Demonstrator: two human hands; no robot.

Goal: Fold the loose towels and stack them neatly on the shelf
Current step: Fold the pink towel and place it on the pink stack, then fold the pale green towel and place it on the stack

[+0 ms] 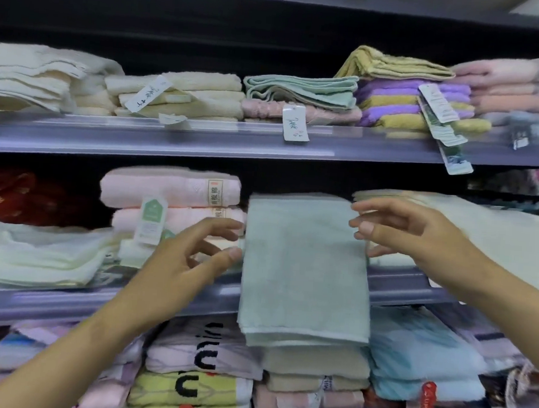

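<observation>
A pale green towel (305,269), folded into a long rectangle, lies on the middle shelf (398,289) and hangs down over its front edge. My left hand (192,256) hovers at the towel's left edge with fingers apart, thumb close to the cloth. My right hand (396,232) is spread open at the towel's upper right corner, fingertips just at its edge. Neither hand grips anything. A loose, crumpled pale yellow-green towel (38,252) lies on the same shelf at the left.
Folded pink towels (171,191) with tags stand left of the green towel, a cream towel (493,236) lies to its right. The upper shelf (202,143) carries cream, green, purple and peach stacks. Below are packaged towels (202,357) and blue ones (422,361).
</observation>
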